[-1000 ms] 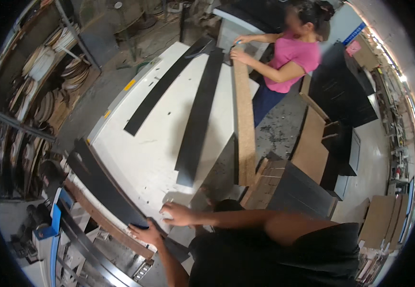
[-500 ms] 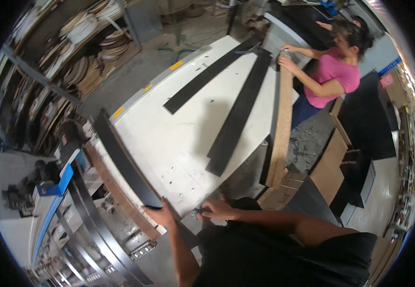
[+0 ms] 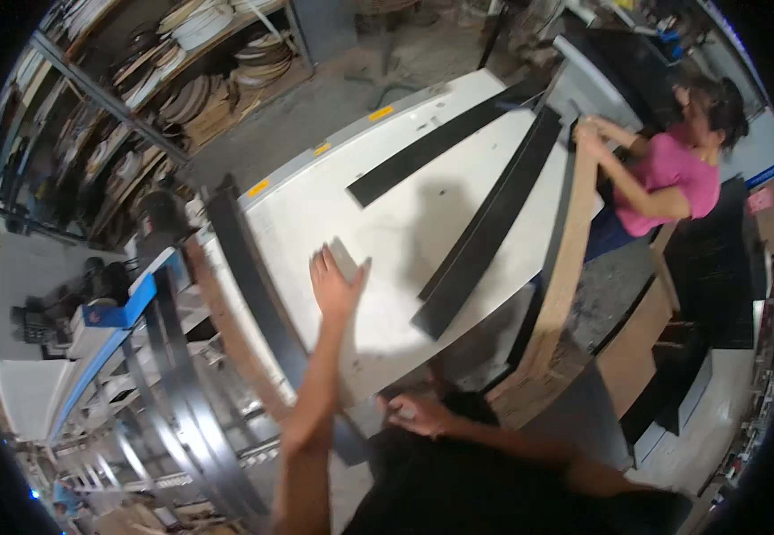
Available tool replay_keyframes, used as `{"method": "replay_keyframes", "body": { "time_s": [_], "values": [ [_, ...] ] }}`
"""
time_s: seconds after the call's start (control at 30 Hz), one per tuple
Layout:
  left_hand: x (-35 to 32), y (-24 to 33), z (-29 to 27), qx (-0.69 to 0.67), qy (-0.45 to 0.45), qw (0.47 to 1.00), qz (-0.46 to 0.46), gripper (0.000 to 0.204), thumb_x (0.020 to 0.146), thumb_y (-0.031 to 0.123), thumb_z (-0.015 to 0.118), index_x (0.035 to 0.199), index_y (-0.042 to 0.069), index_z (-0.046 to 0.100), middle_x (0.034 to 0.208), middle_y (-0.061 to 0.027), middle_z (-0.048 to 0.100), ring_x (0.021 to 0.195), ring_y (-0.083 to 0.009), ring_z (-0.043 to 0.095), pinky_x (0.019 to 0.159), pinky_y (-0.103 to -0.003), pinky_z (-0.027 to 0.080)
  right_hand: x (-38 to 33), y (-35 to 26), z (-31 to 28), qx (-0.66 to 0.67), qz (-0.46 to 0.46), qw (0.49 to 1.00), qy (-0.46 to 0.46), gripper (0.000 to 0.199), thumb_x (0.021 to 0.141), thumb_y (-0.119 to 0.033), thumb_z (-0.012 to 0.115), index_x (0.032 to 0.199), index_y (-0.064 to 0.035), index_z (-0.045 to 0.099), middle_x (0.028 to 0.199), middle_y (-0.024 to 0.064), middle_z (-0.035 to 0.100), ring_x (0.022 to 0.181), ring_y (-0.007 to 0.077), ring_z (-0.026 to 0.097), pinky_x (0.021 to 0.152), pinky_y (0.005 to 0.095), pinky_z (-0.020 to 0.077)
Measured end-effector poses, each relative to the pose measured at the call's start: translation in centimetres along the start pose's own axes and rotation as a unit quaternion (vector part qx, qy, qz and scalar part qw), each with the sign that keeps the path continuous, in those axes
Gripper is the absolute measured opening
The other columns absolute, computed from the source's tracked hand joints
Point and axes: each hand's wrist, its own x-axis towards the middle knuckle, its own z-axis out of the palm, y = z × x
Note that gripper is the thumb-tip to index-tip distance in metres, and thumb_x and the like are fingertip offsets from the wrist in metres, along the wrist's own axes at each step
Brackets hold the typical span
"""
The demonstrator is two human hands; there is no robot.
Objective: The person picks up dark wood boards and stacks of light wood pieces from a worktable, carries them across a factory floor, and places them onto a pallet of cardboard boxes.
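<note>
My left hand (image 3: 335,287) is open above the near part of the white worktable (image 3: 387,276), its fingers up and thumb spread, nothing held. Just left of it, a long dark board (image 3: 258,281) lies along the table's left edge. My right hand (image 3: 418,415) is curled close to my body at the near corner. Something small and pale shows among its fingers, too blurred to name. On the table lie a single dark strip (image 3: 440,152) and, to its right, dark strips (image 3: 494,236) lying side by side.
A person in a pink top (image 3: 672,183) stands far right, hands on the end of a long chipboard-edged panel (image 3: 569,241). At left are metal strips (image 3: 195,419) and a blue-edged machine (image 3: 124,308). Shelves with coiled edging (image 3: 200,98) stand at the back left.
My left hand has let go of the dark board's near end and moved up and right over the table. My right hand has shifted slightly right and down. The whole view has turned.
</note>
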Motion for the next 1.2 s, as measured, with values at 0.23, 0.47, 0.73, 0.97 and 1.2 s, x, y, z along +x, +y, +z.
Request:
{"method": "replay_keyframes", "body": {
  "time_s": [0.23,0.47,0.73,0.97,1.2],
  "values": [
    [22.1,4.4,10.1,0.171,-0.196,0.961,0.093,0.127,0.067,0.063,0.088,0.161,0.003,0.026,0.165,-0.0222,0.031,0.155,-0.0396,0.024,0.129,-0.053,0.013,-3.6,-6.1,-7.4,0.038,0.107,0.993,0.009,0.053,0.101,-0.038,0.066,0.140,-0.0020,0.057,0.135,0.0165,0.064,0.128,0.0277,0.062,0.108,0.0389,0.0468],
    [21.0,9.3,7.5,0.183,-0.311,0.930,0.070,0.100,0.062,0.058,0.089,0.139,0.006,0.054,0.139,-0.0202,0.056,0.132,-0.0358,0.054,0.108,-0.046,0.049,-4.8,-2.2,-13.6,0.093,0.066,0.987,0.114,0.036,0.107,-0.024,0.060,0.136,-0.0027,0.058,0.138,0.0152,0.060,0.120,0.0256,0.064,0.103,0.0340,0.0501],
    [1.8,3.4,-5.5,0.159,-0.174,0.970,-0.065,0.088,0.057,0.045,0.089,0.129,0.005,0.057,0.110,-0.0193,0.071,0.098,-0.0399,0.071,0.084,-0.049,0.059,6.1,-4.9,-21.5,0.309,-0.001,0.916,0.255,0.052,0.100,-0.018,0.073,0.144,-0.0051,0.048,0.135,0.0077,0.054,0.119,0.0177,0.059,0.101,0.0342,0.0508],
    [-23.8,2.7,-19.8,0.147,-0.086,0.977,-0.129,0.089,0.053,0.042,0.092,0.125,0.001,0.060,0.102,-0.0189,0.065,0.092,-0.0426,0.067,0.077,-0.050,0.056,19.9,-7.1,-30.3,0.515,0.071,0.807,0.281,0.067,0.097,-0.053,0.066,0.147,-0.0133,0.049,0.133,0.0097,0.060,0.113,0.0240,0.062,0.102,0.0466,0.0492],
    [-32.4,6.0,-28.4,0.060,-0.233,0.917,-0.318,0.057,0.082,0.049,0.083,0.121,0.010,0.067,0.105,-0.0176,0.075,0.099,-0.0331,0.073,0.083,-0.044,0.058,19.5,-20.8,-15.0,0.636,0.106,0.747,0.164,0.065,0.096,-0.067,0.059,0.135,-0.0144,0.060,0.118,0.0020,0.067,0.109,0.0222,0.064,0.098,0.0435,0.0508]
  ]
}}
